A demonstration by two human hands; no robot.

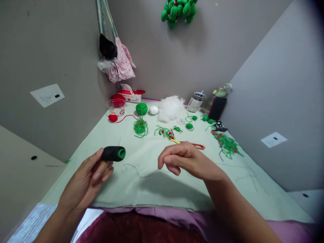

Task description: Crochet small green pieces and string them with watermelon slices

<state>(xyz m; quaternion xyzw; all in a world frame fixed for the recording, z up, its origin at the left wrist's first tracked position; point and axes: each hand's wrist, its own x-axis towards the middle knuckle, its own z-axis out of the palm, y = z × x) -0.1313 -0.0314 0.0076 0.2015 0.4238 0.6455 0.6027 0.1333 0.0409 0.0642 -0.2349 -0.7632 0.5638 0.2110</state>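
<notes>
My left hand (87,177) grips a spool of black thread (109,153) between thumb and fingers, above the left part of the table. The spool lies sideways, its green hollow core facing right. A thin dark thread (141,176) curls loosely across the space between my hands. My right hand (183,160) is bent over the middle of the table with its thumb and fingers pinched together, and the thread runs to its fingertips. Just beyond that hand lies an orange and yellow utility knife (198,146), partly covered by the hand.
Across the table's back are a red yarn ball (112,118), a green yarn ball (141,108), white stuffing (170,108), a pen can (195,102) and a phone (218,108). Tangled green yarn (229,145) lies at right. Walls enclose three sides; a pink bag (124,64) hangs back left.
</notes>
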